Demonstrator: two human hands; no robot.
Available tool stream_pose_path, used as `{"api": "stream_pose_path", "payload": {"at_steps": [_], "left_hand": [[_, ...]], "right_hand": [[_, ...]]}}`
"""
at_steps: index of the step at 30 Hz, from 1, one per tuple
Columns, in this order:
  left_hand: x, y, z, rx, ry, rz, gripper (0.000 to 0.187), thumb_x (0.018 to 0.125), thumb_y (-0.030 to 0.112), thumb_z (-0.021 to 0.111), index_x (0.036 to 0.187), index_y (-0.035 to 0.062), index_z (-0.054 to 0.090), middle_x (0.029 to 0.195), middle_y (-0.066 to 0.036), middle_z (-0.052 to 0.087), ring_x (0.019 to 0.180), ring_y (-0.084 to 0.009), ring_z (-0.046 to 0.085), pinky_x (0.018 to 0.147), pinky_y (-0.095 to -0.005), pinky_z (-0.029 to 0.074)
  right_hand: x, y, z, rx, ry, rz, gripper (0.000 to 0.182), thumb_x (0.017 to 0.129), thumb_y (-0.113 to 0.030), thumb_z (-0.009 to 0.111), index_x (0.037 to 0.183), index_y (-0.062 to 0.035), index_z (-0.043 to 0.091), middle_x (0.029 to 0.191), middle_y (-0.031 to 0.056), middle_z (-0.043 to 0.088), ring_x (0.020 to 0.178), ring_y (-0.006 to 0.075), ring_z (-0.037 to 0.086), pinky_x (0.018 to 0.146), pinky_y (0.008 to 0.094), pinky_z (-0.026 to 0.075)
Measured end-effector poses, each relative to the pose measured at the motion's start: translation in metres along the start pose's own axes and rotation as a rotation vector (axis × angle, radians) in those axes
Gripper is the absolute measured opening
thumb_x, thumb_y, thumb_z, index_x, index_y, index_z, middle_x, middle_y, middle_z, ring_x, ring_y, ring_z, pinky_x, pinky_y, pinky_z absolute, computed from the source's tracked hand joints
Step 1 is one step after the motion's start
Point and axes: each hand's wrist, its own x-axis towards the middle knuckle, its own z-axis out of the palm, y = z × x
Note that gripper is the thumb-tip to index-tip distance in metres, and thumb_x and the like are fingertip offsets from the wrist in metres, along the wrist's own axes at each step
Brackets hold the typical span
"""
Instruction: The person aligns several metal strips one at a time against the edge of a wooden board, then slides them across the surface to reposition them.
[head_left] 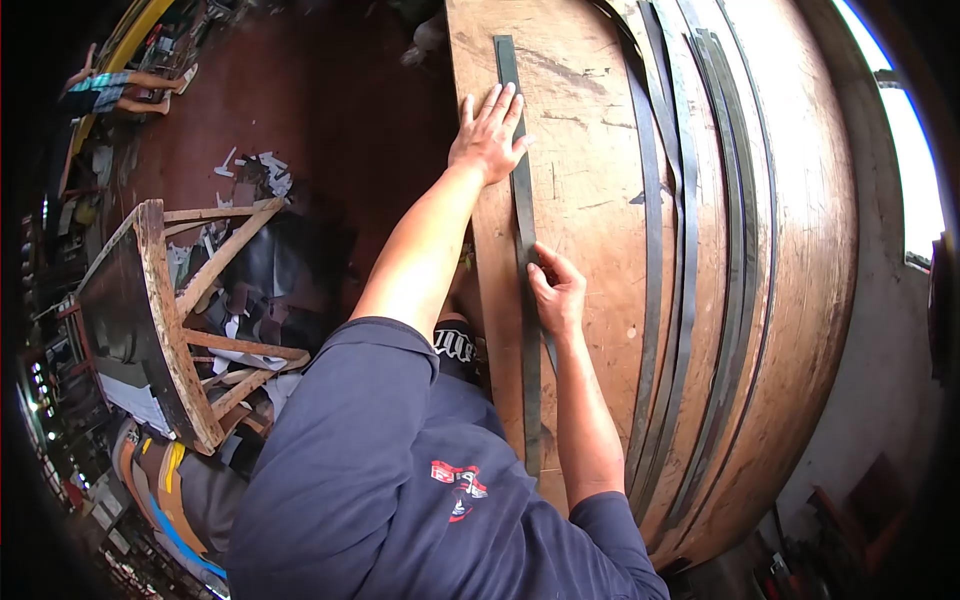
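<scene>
A long dark strip (523, 215) lies along the near edge of the wooden table (590, 240). Across its upper part rests my left hand (490, 135), palm down with the fingers spread, the thumb pointing to the right. Lower down, my right hand (558, 290) is at the strip's right edge, its thumb and index finger pinched together. A thin dark edge shows beneath my right wrist, but what the fingers grip is too small to make out.
Several long dark strips (650, 200) run along the table to the right. A wooden-legged frame (165, 290) lies at the left, near scraps (270, 175) on the floor. Another person (120, 90) is at the upper left. A wall (880, 350) stands beyond the table.
</scene>
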Motion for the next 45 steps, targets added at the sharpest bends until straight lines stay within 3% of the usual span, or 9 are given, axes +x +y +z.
{"api": "stream_pose_path", "payload": {"at_steps": [4, 14, 22, 38, 40, 45], "left_hand": [[0.000, 0.001, 0.001, -0.006, 0.037, -0.005, 0.068, 0.097, 0.049, 0.043, 0.151, 0.0088, 0.030, 0.160, -0.008, 0.019, 0.149, -0.0220, 0.015, 0.119, -0.0520, 0.009], [-0.001, 0.001, 0.001, 0.035, 0.028, -0.002, 0.068, 0.098, 0.049, 0.042, 0.151, 0.0092, 0.030, 0.161, -0.008, 0.019, 0.149, -0.0221, 0.015, 0.119, -0.0515, 0.008], [0.000, 0.000, 0.001, 0.050, 0.023, -0.003, 0.067, 0.098, 0.049, 0.040, 0.151, 0.0096, 0.029, 0.161, -0.008, 0.019, 0.149, -0.0216, 0.015, 0.120, -0.0512, 0.008], [-0.001, 0.001, 0.001, 0.043, 0.028, -0.007, 0.067, 0.098, 0.049, 0.042, 0.151, 0.0101, 0.028, 0.161, -0.007, 0.019, 0.149, -0.0216, 0.015, 0.120, -0.0511, 0.008], [-0.001, 0.001, 0.002, 0.039, 0.030, -0.007, 0.067, 0.098, 0.049, 0.041, 0.151, 0.0101, 0.028, 0.161, -0.008, 0.019, 0.149, -0.0217, 0.015, 0.120, -0.0512, 0.008], [0.000, 0.001, 0.002, 0.039, 0.030, -0.006, 0.067, 0.098, 0.049, 0.041, 0.151, 0.0099, 0.029, 0.161, -0.008, 0.019, 0.149, -0.0220, 0.015, 0.120, -0.0514, 0.008]], "right_hand": [[-0.003, -0.002, 0.004, -0.123, 0.042, -0.142, 0.030, 0.083, -0.001, 0.068, 0.112, -0.0030, 0.069, 0.075, 0.0033, 0.059, 0.065, 0.0099, 0.053, 0.062, 0.0246, 0.046], [-0.004, -0.001, 0.012, -0.158, 0.086, -0.089, 0.030, 0.083, -0.004, 0.067, 0.112, -0.0023, 0.069, 0.076, 0.0079, 0.062, 0.066, 0.0128, 0.056, 0.063, 0.0267, 0.048], [-0.002, 0.005, 0.012, -0.037, 0.066, 0.004, 0.031, 0.085, -0.006, 0.067, 0.115, 0.0003, 0.068, 0.080, 0.0042, 0.066, 0.069, 0.0080, 0.057, 0.066, 0.0242, 0.048], [0.000, -0.001, 0.010, -0.006, 0.042, 0.111, 0.031, 0.086, -0.007, 0.068, 0.115, 0.0018, 0.067, 0.079, 0.0026, 0.067, 0.069, 0.0062, 0.057, 0.065, 0.0224, 0.048], [0.000, -0.004, 0.009, -0.037, 0.020, 0.123, 0.031, 0.087, -0.004, 0.067, 0.118, 0.0035, 0.065, 0.083, -0.0033, 0.062, 0.072, 0.0032, 0.051, 0.066, 0.0190, 0.044], [0.001, -0.002, 0.009, -0.035, 0.020, 0.147, 0.031, 0.087, -0.004, 0.068, 0.117, 0.0033, 0.066, 0.081, -0.0040, 0.060, 0.071, 0.0028, 0.050, 0.065, 0.0187, 0.043]]}}
